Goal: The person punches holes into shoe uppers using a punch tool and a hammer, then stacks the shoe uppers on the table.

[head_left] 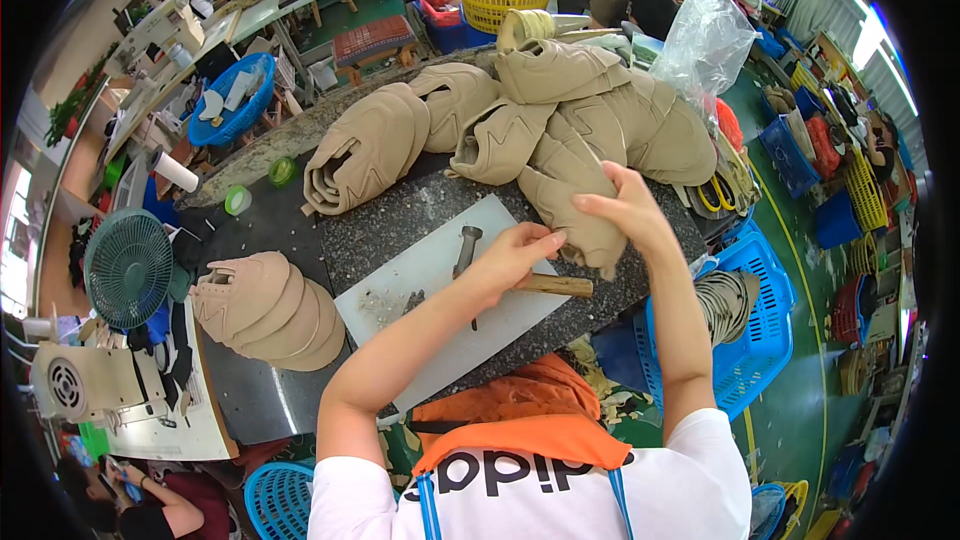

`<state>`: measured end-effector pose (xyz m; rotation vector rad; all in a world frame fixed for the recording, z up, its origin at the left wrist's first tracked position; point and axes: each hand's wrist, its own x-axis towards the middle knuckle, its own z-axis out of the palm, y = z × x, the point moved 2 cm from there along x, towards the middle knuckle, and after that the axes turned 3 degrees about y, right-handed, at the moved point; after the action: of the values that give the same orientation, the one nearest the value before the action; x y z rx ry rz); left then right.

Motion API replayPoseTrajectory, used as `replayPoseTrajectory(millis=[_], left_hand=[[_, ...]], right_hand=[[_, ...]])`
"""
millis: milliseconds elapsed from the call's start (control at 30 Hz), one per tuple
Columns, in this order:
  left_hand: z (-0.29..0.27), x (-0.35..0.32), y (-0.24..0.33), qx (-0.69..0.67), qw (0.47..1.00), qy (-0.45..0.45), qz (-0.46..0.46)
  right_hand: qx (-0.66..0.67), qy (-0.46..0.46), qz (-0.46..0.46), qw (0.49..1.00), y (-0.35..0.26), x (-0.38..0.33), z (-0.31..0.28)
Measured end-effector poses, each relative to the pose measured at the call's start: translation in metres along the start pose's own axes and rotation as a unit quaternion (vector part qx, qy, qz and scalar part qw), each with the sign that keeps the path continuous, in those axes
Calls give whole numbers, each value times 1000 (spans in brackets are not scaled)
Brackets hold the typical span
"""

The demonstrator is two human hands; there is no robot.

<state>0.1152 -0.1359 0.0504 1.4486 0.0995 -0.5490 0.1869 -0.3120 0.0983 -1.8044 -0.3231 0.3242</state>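
here both hands pinch one tan shoe upper point(575, 215): left hand point(512, 258) curled at its lower edge, right hand point(628, 208) (wrist bent) above, hammer point(500, 275) beneath.

Hammer point(520, 275) on cutting board point(400, 285), shoe uppers point(560, 120) piled behind (another stack point(265, 310) left), basket point(760, 340) right

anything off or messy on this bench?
Mostly orderly. Small pale scraps lie scattered on the white cutting board, and a hammer lies partly under the left hand. The tan shoe uppers are heaped loosely, overlapping; both hands, the right hand included, grip one upper at the heap's near edge. No damage visible.
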Motion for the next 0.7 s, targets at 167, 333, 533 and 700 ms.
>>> replayPoseTrajectory(millis=[167,333,533,700], left_hand=[[2,-63,14,9,998,-14,62],[-46,-144,37,61,971,71,222],[-111,-105,77,463,745,455,156],[-178,-41,-23,137,905,376,146]], right_hand=[[126,-51,-40,990,-55,-60,5],[90,-48,-212,972,-91,-96,60],[128,69,-156,977,11,19,171],[-378,-73,-348,855,8,-17,152]])
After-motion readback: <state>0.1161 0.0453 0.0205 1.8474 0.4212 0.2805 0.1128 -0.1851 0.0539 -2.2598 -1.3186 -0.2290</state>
